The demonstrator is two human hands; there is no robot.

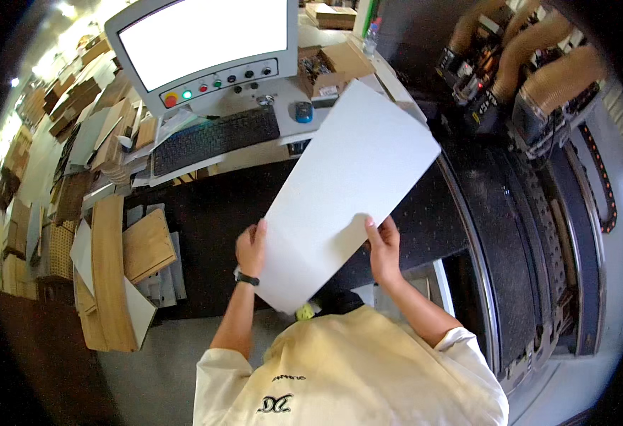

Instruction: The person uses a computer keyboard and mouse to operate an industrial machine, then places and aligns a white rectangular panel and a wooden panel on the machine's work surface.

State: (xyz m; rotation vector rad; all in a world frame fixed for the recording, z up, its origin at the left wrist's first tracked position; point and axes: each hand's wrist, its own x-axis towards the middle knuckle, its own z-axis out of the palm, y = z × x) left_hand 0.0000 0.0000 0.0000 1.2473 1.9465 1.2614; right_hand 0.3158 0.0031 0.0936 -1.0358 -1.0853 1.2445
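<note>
A white rectangular panel (350, 170) is held up in front of me, tilted so that its far end points up and to the right. My left hand (251, 248) grips its left long edge near the close end, thumb on the top face. On the opposite edge, my right hand (382, 245) holds it with the thumb on top and the fingers curled underneath, mostly hidden. The panel hangs over a black work surface (212, 213) and covers part of it.
Beyond the panel stand a monitor (208, 39) with a button row, a black keyboard (215, 142), a blue mouse (303, 111) and an open cardboard box (336, 67). Stacked boards (109, 270) lie at left. A machine with brown hoses (531, 60) and metal rails (478, 263) is at right.
</note>
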